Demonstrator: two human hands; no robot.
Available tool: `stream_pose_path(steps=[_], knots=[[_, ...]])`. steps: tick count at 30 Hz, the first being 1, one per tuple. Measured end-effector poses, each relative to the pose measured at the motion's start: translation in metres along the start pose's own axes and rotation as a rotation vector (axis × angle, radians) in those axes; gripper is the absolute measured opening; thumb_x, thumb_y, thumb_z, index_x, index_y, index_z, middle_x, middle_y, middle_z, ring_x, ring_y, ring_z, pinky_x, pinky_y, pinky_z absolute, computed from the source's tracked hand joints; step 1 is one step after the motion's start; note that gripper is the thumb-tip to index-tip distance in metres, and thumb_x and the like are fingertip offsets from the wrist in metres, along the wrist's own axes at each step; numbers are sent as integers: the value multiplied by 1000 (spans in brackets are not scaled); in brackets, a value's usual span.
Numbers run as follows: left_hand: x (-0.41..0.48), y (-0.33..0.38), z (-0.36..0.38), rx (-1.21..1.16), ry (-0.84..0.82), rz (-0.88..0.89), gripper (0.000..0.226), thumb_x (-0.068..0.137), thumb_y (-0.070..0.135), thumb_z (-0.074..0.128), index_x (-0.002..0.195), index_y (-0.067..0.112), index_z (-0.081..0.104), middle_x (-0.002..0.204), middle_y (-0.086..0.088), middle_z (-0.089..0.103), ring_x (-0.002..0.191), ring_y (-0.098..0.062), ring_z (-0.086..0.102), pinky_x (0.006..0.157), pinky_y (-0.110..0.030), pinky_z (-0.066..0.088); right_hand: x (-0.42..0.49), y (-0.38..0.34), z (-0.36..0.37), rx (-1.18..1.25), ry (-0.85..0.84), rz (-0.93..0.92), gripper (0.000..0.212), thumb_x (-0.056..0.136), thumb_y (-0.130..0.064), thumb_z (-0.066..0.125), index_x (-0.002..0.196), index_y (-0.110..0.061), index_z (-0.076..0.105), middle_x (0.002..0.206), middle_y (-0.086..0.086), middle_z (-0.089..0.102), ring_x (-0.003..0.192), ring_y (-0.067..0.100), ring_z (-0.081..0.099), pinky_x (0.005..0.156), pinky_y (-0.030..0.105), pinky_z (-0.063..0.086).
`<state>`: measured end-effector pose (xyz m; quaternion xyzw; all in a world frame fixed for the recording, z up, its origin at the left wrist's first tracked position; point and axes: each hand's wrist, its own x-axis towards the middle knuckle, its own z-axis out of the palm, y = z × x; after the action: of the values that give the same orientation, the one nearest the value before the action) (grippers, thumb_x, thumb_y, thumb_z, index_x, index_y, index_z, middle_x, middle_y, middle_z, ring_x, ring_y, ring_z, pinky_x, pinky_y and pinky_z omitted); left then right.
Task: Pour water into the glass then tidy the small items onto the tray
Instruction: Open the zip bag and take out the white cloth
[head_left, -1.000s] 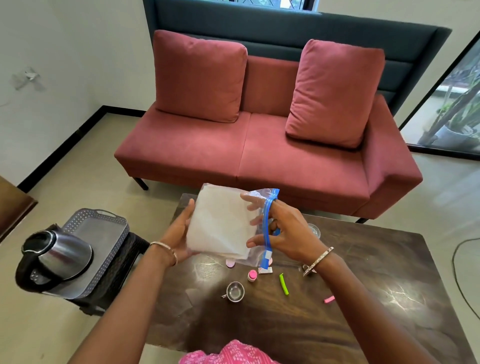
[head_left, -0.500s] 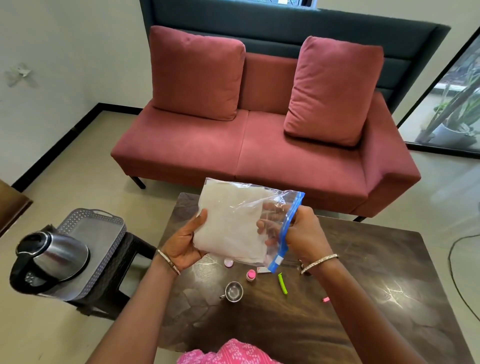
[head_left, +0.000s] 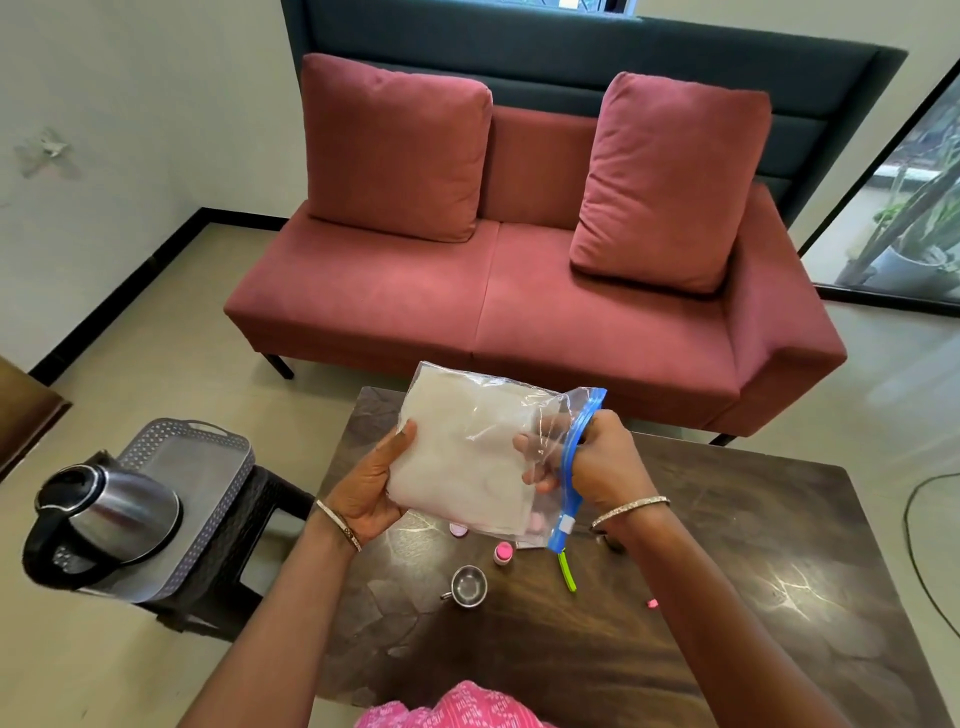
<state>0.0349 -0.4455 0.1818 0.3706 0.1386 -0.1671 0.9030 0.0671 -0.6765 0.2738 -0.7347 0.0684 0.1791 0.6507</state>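
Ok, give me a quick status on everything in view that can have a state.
Zip bag: held above the table, mouth open, white cloth inside.
Left hand: gripping the bag's closed end.
Right hand: fingers inside the bag's mouth.
Kettle: on the tray, lid shut.
Tray: on the stool, holding only the kettle.
Small steel cup: upright on the table, looks empty.
Pink bottle: upright, capped.

Red sofa (head_left: 519, 301) at the far side — two red cushions, left (head_left: 395, 150) and right (head_left: 670, 176), leaning on a dark grey backrest (head_left: 571, 52). Dark stool (head_left: 244, 561) at near left. Potted plant (head_left: 914, 249) behind glass, far right. Black cable (head_left: 919, 551) on the floor — right edge.
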Motion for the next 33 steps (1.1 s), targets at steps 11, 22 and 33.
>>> stream_pose_path(steps=[11,22,33], knots=[[11,-18,-20,-116,151,80,37,93,32,58,127,19,62,131,-11,63,116,-29,63,80,-49,57,1,-12,-35,-230,102,-245,12,82,-14,77,73,-8,72,57,-2,65,51,6,58,52,17,48],[10,-28,-37,-165,271,84,38,90,36,62,125,21,61,125,-13,66,109,-35,66,67,-47,60,17,6,-63,-126,774,-462,34,85,-11,66,110,-24,48,57,-9,61,53,3,59,65,19,49],[10,-32,-34,-210,273,113,38,90,35,61,126,21,60,123,-12,67,106,-32,68,64,-43,61,11,31,-36,-515,88,-140,36,91,-38,63,72,-9,74,57,-1,55,54,12,43,56,31,35]])
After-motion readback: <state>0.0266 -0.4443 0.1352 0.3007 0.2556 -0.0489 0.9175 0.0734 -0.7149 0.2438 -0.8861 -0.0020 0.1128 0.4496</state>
